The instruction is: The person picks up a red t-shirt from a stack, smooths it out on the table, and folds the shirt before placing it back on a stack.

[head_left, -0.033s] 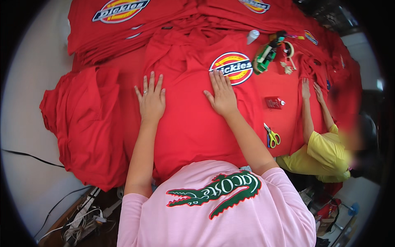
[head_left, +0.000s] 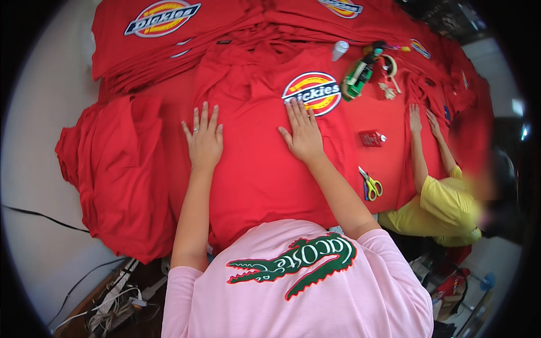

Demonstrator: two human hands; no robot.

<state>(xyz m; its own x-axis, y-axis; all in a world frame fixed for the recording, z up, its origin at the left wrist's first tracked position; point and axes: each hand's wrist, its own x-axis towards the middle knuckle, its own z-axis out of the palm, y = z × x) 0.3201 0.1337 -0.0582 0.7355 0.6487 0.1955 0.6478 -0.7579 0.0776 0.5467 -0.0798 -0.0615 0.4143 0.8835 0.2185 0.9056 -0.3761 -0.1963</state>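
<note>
A red shirt point(head_left: 265, 169) lies spread out in front of me, with a round multicoloured chest patch on its right part. My left hand point(head_left: 204, 141) rests flat on the left side of this shirt, fingers stretched and a ring on one of them. My right hand point(head_left: 304, 135) is flat on the cloth too, its fingertips touching the patch's lower left edge. Neither hand grips anything. Wrinkles run across the cloth near the collar, beyond my hands.
Folded red shirts point(head_left: 141, 59) are piled at the back. A loose red heap point(head_left: 121, 169) sits at left. Rightward are scissors point(head_left: 371, 186), a small red bottle point(head_left: 372, 138), a green tape dispenser point(head_left: 356, 80) and a white bottle point(head_left: 340, 50). A co-worker's hands point(head_left: 415, 119) touch red cloth.
The whole view has shifted slightly, with the shirt a little further left in the picture. Both my hands remain flat on it.
</note>
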